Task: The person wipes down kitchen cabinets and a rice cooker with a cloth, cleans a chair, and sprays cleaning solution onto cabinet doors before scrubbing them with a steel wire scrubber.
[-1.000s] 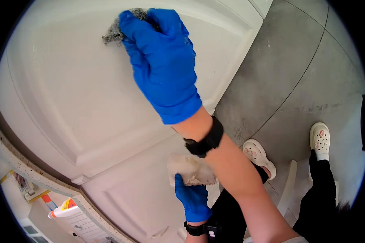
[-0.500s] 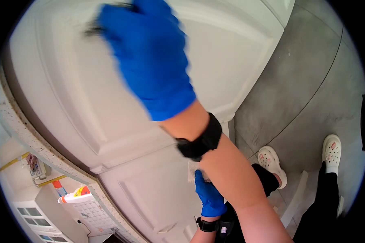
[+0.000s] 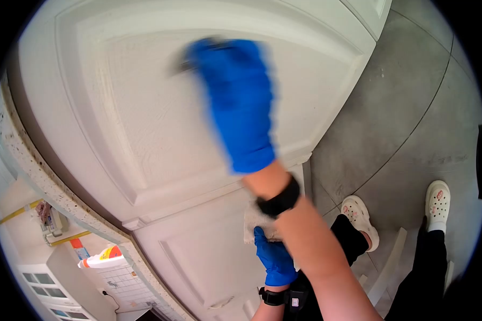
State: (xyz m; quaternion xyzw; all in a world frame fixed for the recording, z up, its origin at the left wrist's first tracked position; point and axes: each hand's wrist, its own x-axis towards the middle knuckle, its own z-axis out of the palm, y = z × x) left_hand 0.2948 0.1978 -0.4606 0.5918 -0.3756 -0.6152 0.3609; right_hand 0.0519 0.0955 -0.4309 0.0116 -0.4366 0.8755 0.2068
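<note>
My right hand (image 3: 233, 91), in a blue glove, is closed around a grey scouring pad (image 3: 185, 63) at the face of a white cabinet door (image 3: 150, 112). Motion blurs both hand and pad. Lower down, partly behind my right forearm, my gloved left hand (image 3: 276, 262) holds a pale, off-white cloth or sponge (image 3: 256, 222), with the thumb on its near side. Its other fingers are mostly hidden. Pale streaks run along the left part of the door's raised panel.
A speckled countertop edge (image 3: 53, 184) curves down the left side. Beyond it are a white bottle (image 3: 103, 258) with a red and yellow label and white cabinets (image 3: 51, 286). Grey floor (image 3: 391, 107), white clogs (image 3: 438, 200) and a pale chair leg (image 3: 388, 265) show at right.
My right hand moved left and up across the door, then back right and down with the pad. The view shifted, showing more of the countertop side. My left hand still holds the cloth or sponge.
</note>
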